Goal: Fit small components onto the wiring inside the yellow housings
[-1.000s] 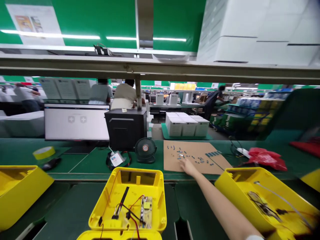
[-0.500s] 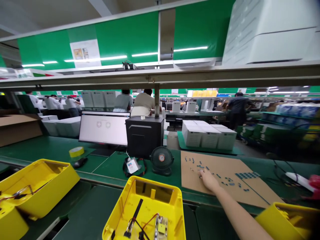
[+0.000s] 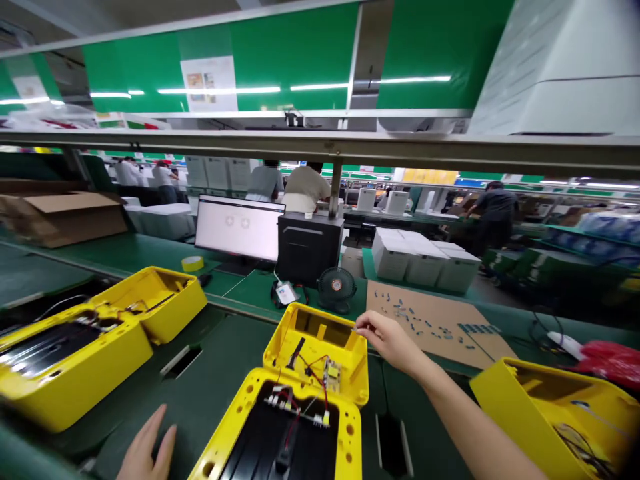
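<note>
My right hand (image 3: 383, 337) is at the right rim of the open yellow case (image 3: 320, 340) in front of me, thumb and forefinger pinched. Something tiny may show at the fingertips, too small to name. Wires and a small circuit board (image 3: 331, 373) lie in the raised half of the case; a black panel (image 3: 280, 440) fills the nearer half. My left hand (image 3: 146, 450) is low at the left, fingers apart and holding nothing, beside the case above the green bench. Small dark parts (image 3: 410, 320) are scattered on a cardboard sheet (image 3: 385, 310) beyond my right hand.
Another open yellow case (image 3: 95, 360) stands left, and a third (image 3: 545, 400) right. Behind are a monitor (image 3: 239, 227), a black computer tower (image 3: 310, 250), a small fan (image 3: 337, 290) and yellow tape (image 3: 193, 263). An overhead shelf (image 3: 250, 141) crosses the view. People work farther back.
My right hand has moved from the cardboard sheet to the case's rim. My left hand has come into view at the lower left. The view has tilted down and turned left, showing the case's nearer half.
</note>
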Action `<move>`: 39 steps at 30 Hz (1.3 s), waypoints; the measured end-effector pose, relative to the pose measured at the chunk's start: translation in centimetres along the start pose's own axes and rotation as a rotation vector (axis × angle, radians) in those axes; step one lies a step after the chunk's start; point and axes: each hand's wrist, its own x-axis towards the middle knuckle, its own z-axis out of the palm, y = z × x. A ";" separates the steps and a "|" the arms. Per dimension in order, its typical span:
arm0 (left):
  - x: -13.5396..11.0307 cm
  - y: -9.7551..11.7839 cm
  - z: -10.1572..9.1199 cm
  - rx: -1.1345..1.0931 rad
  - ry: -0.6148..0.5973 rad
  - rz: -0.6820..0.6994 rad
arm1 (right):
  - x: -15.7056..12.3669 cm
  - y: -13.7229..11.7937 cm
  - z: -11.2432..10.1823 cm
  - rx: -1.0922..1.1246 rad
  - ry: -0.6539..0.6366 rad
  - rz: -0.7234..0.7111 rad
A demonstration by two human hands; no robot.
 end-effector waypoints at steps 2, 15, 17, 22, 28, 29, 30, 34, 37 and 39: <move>-0.8 3.3 -2.3 -0.088 0.102 -0.067 | -1.1 -4.5 0.4 0.046 -0.056 -0.118; -7.7 22.5 -9.6 -0.430 -0.266 0.493 | -4.7 -17.3 6.4 -0.142 -0.335 -0.459; -8.3 23.0 -9.6 -0.419 -0.309 0.480 | -5.1 -18.7 6.7 -0.196 -0.358 -0.504; -9.1 22.6 -9.6 -0.346 -0.451 0.363 | -5.6 -19.0 6.9 -0.162 -0.380 -0.521; -8.0 20.9 -8.3 -0.569 -0.539 0.015 | -3.6 -14.0 8.2 0.055 0.035 -0.138; -7.8 20.7 -7.9 -0.603 -0.550 -0.017 | -3.2 -13.2 8.9 0.072 0.063 -0.112; -7.6 20.4 -7.3 -0.622 -0.557 -0.031 | -2.9 -12.6 9.6 0.090 0.074 -0.106; -7.4 19.4 -5.3 -0.631 -0.535 -0.007 | -2.5 -11.2 12.1 0.160 0.104 -0.110; -7.3 18.9 -4.5 -0.627 -0.503 -0.003 | -2.8 -11.8 12.3 0.229 0.131 -0.070; -7.2 18.7 -4.3 -0.657 -0.501 -0.034 | -3.1 -12.8 11.6 0.307 0.131 -0.033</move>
